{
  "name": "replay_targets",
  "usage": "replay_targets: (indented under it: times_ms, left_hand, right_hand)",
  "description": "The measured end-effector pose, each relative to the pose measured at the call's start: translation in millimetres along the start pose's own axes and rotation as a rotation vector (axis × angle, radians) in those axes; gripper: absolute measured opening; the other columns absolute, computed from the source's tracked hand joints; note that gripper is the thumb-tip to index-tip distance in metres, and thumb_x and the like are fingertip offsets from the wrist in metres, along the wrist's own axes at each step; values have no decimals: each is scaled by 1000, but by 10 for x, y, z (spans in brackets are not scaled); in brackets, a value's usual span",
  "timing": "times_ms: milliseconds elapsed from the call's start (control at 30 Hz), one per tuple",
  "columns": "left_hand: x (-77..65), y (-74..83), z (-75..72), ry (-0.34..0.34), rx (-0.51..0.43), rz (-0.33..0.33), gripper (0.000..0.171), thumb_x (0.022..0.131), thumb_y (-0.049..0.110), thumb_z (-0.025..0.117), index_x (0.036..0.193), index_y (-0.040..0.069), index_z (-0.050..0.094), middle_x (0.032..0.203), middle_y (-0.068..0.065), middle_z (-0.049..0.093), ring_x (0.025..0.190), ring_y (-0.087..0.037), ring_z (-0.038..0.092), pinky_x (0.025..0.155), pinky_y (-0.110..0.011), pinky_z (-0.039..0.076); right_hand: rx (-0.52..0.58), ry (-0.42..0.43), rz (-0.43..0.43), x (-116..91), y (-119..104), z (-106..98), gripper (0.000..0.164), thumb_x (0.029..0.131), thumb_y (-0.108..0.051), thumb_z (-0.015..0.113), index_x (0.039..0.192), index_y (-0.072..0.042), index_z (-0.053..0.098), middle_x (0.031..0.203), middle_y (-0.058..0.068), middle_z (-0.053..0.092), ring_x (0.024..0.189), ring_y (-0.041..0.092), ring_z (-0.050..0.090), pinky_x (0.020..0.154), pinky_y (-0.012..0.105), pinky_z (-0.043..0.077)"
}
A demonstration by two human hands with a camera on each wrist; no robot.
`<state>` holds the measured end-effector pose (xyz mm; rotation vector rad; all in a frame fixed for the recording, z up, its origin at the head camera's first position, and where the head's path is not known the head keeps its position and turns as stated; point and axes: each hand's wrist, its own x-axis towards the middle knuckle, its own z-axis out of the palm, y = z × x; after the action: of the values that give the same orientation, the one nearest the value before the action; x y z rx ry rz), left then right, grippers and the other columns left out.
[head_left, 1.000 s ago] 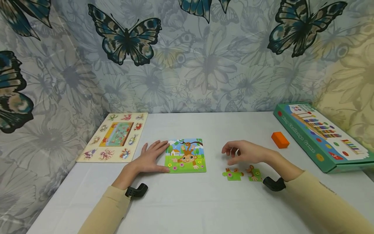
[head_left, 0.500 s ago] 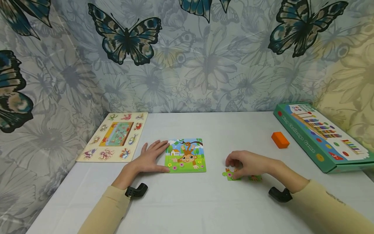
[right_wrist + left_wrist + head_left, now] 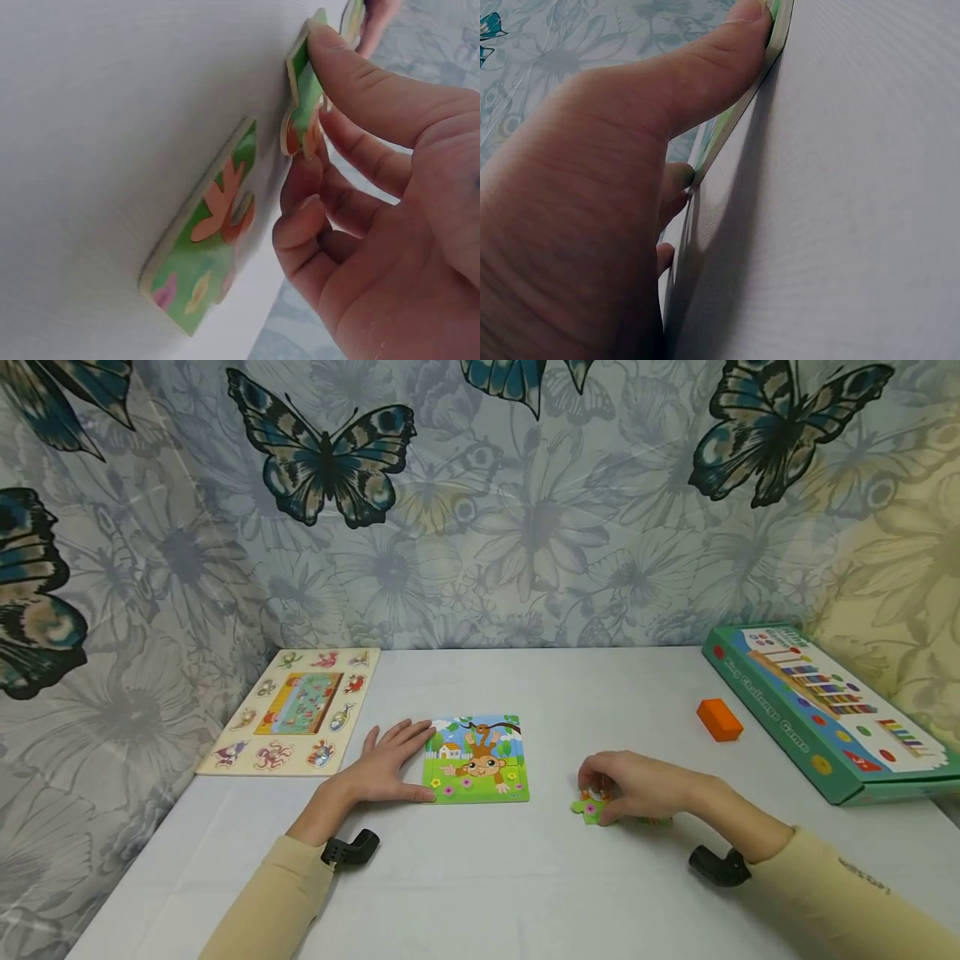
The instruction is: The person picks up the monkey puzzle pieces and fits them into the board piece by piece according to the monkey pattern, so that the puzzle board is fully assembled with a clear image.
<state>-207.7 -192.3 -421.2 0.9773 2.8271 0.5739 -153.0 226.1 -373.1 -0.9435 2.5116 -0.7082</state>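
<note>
My left hand (image 3: 382, 768) lies beside a small square monkey picture puzzle (image 3: 480, 764), its fingers extended. The thumb touches the near left corner and the index fingertip the far left corner; the left wrist view shows the thumb (image 3: 727, 52) along the board's edge. To the right, my right hand (image 3: 648, 783) pinches a green jigsaw piece (image 3: 589, 808) with a pink flower, thumb at the near edge and fingers at the far one. A second jigsaw piece (image 3: 199, 240), green with a brown paw, lies on the table, mostly hidden under that hand in the head view.
A cream board with sea creatures (image 3: 273, 756) lies at the back left. An orange block (image 3: 720, 720) sits at the right, near a green game box (image 3: 832, 714). A butterfly-patterned cloth (image 3: 525, 527) hangs behind the white table (image 3: 487, 885).
My right hand has come down from above the jigsaw pieces, and its thumb and fingers have closed on the left one. The left hand has stayed put on the puzzle.
</note>
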Motion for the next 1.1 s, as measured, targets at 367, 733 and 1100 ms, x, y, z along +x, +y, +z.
replay_targets:
  times_ms: [367,733,1100]
  left_hand:
    - [-19,28,-19,-4,-3,0,105,79,60,77,159,7,34,163,-11,29,150,-41,16,109,-75,1]
    - [-22,30,-16,-7,-1,-7,105,79,59,77,159,7,33,164,-11,28,151,-40,15,109,-74,1]
    - [-22,41,-51,-12,-22,-4,105,79,58,77,159,6,33,164,-12,27,151,-40,14,109,-74,0]
  right_hand:
    - [71,-64,-65,52,3,-210,11,94,-11,72,98,-21,67,80,-9,58,76,10,55,67,26,48]
    - [115,-54,-128,522,-147,-304,9,95,-10,72,100,-16,68,81,-5,57,77,15,53,67,28,45]
    - [166,-68,-207,1211,-377,-148,11,95,-10,72,105,-9,68,86,-4,61,78,14,53,71,28,46]
